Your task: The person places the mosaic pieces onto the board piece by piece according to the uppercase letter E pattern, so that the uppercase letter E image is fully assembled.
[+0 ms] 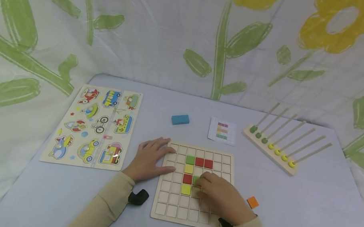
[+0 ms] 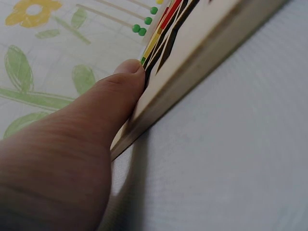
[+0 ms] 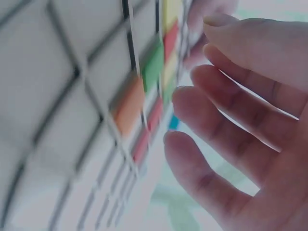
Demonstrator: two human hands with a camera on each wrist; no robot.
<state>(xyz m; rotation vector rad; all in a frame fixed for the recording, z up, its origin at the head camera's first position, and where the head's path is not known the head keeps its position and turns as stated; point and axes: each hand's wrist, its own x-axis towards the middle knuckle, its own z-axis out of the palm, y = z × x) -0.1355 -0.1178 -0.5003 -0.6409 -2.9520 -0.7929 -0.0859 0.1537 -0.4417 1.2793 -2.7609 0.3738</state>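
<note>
A wooden grid board [image 1: 172,211] lies in front of me, with coloured square tiles set in its cells. My left hand [image 1: 153,159] rests at its left edge, fingers spread; in the left wrist view the thumb [image 2: 127,72] lies against the board's side. Over the middle of the grid is my right hand [image 1: 222,197], its fingers loosely bent and holding nothing in the right wrist view. Close to those fingers sit a green tile [image 3: 153,66] and an orange tile [image 3: 129,106]; the orange one is hidden by the hand in the head view. Red tiles [image 1: 208,163] and yellow tiles [image 1: 186,189] are nearby.
A loose orange tile [image 1: 252,202] lies right of the board. Behind it are a blue block [image 1: 180,119] and a pattern card [image 1: 221,136]. A vehicle puzzle [image 1: 66,156] lies left; a bead stand with upright rods [image 1: 278,159] stands at back right.
</note>
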